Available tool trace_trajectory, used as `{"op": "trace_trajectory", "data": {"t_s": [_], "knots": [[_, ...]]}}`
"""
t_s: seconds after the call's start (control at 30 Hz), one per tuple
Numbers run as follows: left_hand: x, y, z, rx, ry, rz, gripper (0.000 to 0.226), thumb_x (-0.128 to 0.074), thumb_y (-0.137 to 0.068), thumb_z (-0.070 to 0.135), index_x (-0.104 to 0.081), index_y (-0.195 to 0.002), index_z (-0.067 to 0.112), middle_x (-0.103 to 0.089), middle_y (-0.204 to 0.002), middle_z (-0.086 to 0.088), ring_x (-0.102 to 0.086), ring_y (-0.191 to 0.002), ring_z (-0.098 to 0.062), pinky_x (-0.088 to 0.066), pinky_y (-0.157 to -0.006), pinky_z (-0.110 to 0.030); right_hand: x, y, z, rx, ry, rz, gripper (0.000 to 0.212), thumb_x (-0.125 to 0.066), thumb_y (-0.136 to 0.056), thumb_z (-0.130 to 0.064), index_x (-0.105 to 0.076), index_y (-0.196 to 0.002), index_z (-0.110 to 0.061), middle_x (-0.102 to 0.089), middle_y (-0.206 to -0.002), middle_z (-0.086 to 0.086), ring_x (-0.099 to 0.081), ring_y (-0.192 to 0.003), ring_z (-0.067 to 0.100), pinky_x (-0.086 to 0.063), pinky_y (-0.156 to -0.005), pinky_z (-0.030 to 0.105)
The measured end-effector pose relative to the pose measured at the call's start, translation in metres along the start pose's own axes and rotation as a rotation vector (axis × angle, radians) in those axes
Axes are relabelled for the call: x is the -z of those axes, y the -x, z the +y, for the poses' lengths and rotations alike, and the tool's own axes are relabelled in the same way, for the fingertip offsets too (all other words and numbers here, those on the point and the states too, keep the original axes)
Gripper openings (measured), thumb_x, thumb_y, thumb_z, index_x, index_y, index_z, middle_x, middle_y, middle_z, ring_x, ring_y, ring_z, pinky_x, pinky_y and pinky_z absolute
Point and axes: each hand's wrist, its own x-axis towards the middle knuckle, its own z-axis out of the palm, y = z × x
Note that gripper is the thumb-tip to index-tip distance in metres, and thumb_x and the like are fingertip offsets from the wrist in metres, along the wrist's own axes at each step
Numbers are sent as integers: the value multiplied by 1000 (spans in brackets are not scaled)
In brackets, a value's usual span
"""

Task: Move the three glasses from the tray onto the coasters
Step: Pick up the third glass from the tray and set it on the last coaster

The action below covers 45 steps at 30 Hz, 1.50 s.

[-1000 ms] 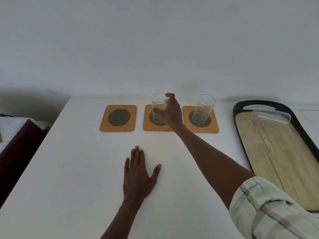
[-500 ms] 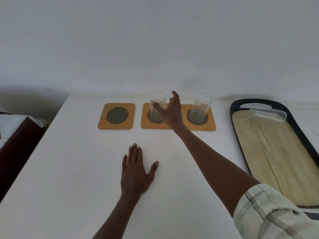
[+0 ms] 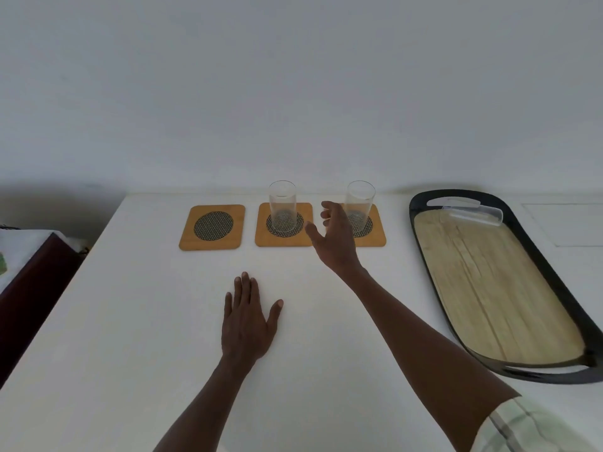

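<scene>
Two clear, straight-sided drinking glasses already stand upright on the square bamboo coasters with dark mesh rounds: one glass (image 3: 282, 206) on the middle coaster (image 3: 284, 224), the other (image 3: 360, 205) on the right-hand coaster (image 3: 375, 228). The left-hand coaster (image 3: 212, 227) is bare.

The third glass (image 3: 471, 211) lies on its side at the far end of the long oval tray (image 3: 554, 288), a wood-grained board with a black rim, on the right of the white table (image 3: 130, 321). Its long axis runs roughly across the tray, left to right as the person faces it.

The right hand (image 3: 336, 238) hovers between the two standing glasses, fingers (image 3: 326, 213) spread loosely and holding nothing; it is clear of both glasses. The left hand (image 3: 249, 316) rests flat on the table, palm down, fingers together and thumb out, also empty.

What matters next, I'd judge, is that the lying glass sits to the right of the right hand and at much the same depth, while the left hand is well apart from it across the table. So the right hand is the natural one to sweep sideways, and because the glass lies crosswise, the fingers would need to close over its side from above, then stand it up before carrying it past both placed glasses to the bare coaster.
</scene>
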Motion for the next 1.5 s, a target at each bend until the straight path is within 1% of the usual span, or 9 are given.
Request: {"op": "trace_trajectory", "data": {"t_s": [0.07,0.2,0.37,0.5,0.7,0.93,1.07,1.3,1.5], "knots": [[1,1,0,-5,3,-9,86,-24,-96,65,-6,-157,8,2,-167,-8,6,-154,-21,-4,-126,-42,12,5,2,-5,-8,13,51,-70,-88,-25,-48,-130,-7,-59,-121,10,-56,-105,18,-52,-89,39],[1,3,4,-28,11,-26,87,-26,-96,64,-4,-157,6,2,-167,-10,5,-154,-23,-3,-126,-44,36,13,8,-16,-4,58,45,-71,-87,-22,-53,-125,-6,-62,-111,9,-53,-96,13,-45,-83,28],[-5,13,29,-92,27,-44,89,-22,-94,67,-2,-157,8,5,-167,-8,9,-154,-20,0,-125,-41,69,23,17,-47,8,86,43,-68,-88,-20,-53,-126,-6,-65,-115,11,-61,-103,22,-52,-88,36],[-10,17,58,-148,33,-52,88,-22,-95,68,-3,-157,8,5,-167,-7,9,-153,-20,1,-125,-40,95,30,26,-66,19,109,40,-68,-88,-22,-54,-123,-7,-65,-112,9,-64,-99,22,-55,-84,35],[-19,14,101,-209,49,-55,89,-21,-94,69,-4,-157,8,4,-167,-7,9,-153,-20,0,-125,-42,137,38,52,-82,48,160,33,-68,-90,-21,-58,-119,-8,-66,-106,6,-64,-88,18,-46,-70,20],[-38,7,157,-253,112,-75,91,-20,-92,71,-3,-157,9,6,-166,-6,12,-153,-18,2,-124,-38,190,39,87,-158,61,231,32,-67,-89,-20,-59,-117,-8,-69,-100,7,-64,-82,19,-52,-74,31],[-53,5,183,-268,119,-95,91,-21,-93,70,-2,-157,9,7,-166,-5,12,-152,-18,3,-124,-38,214,37,111,-211,36,245,34,-66,-89,-19,-58,-121,-10,-68,-102,6,-64,-83,17,-49,-73,26],[-73,-5,215,-247,134,-127,89,-25,-93,68,-2,-157,10,6,-167,-6,11,-153,-19,0,-126,-40,239,26,153,-257,33,277,29,-67,-89,-17,-61,-117,-10,-67,-103,4,-64,-86,15,-50,-72,21],[-85,-5,216,-248,48,-72,90,-24,-93,71,-4,-157,11,3,-167,-4,7,-153,-17,-3,-126,-38,254,7,183,-284,69,307,25,-68,-89,-14,-64,-114,-10,-68,-106,4,-64,-91,17,-49,-77,23]]}}
